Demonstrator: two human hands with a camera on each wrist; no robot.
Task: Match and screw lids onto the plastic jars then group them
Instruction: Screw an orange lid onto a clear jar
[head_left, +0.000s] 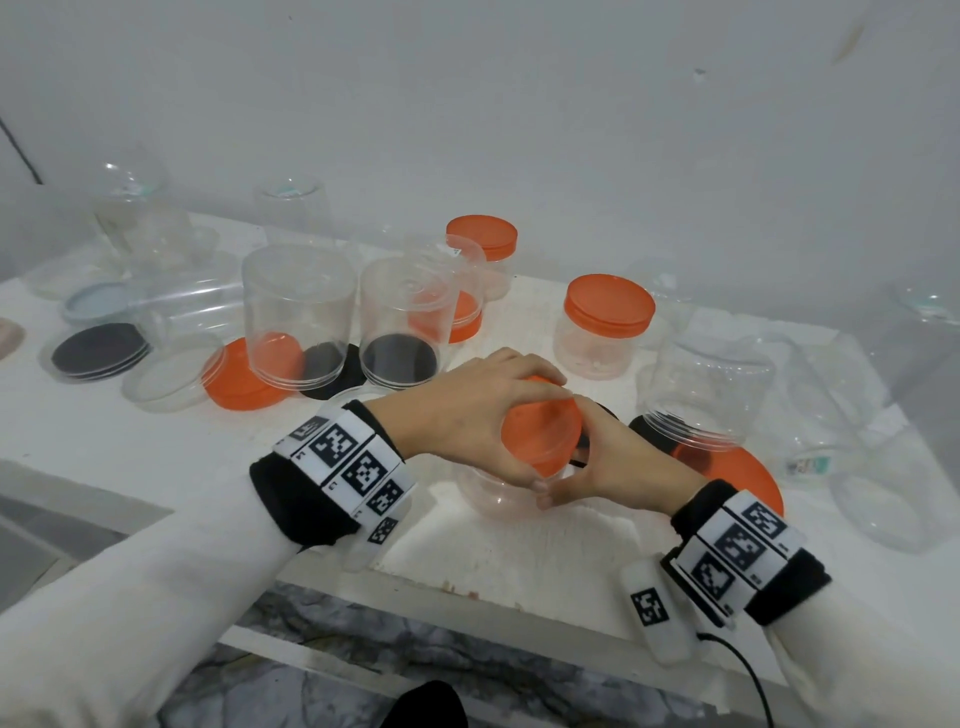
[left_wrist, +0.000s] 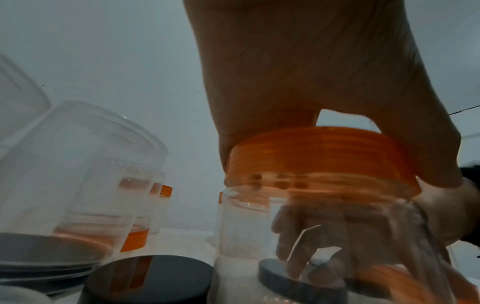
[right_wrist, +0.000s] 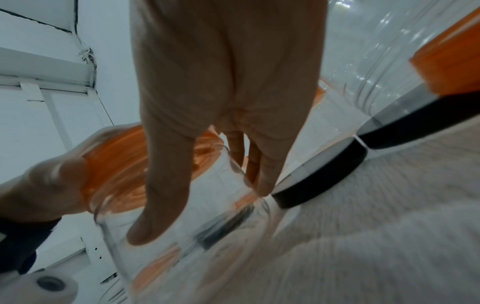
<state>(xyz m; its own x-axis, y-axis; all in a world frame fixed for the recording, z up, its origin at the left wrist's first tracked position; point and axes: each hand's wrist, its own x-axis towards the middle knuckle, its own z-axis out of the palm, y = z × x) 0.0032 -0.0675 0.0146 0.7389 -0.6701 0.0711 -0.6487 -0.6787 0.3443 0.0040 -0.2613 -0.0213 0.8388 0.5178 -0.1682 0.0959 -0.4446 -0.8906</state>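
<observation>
**Pale Walls, White Tabletop, Marbled Floor**

A plain grey-white wall (head_left: 519, 104) is rising behind the white tabletop (head_left: 104, 441), whose near edge is showing chips. Below that edge, a grey marbled floor (head_left: 322, 670) is showing. A dark line (head_left: 18, 148) is running down the wall at far left. Soft, even light is filling the room.

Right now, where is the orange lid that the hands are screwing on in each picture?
Head view: the orange lid sits just below the middle, between both hands.
Left wrist view: it is right of centre, under the left hand, on the clear jar.
Right wrist view: it is left of centre, behind the right hand.
Shared landmark: the clear jar under the lid, gripped by the right hand.
</observation>
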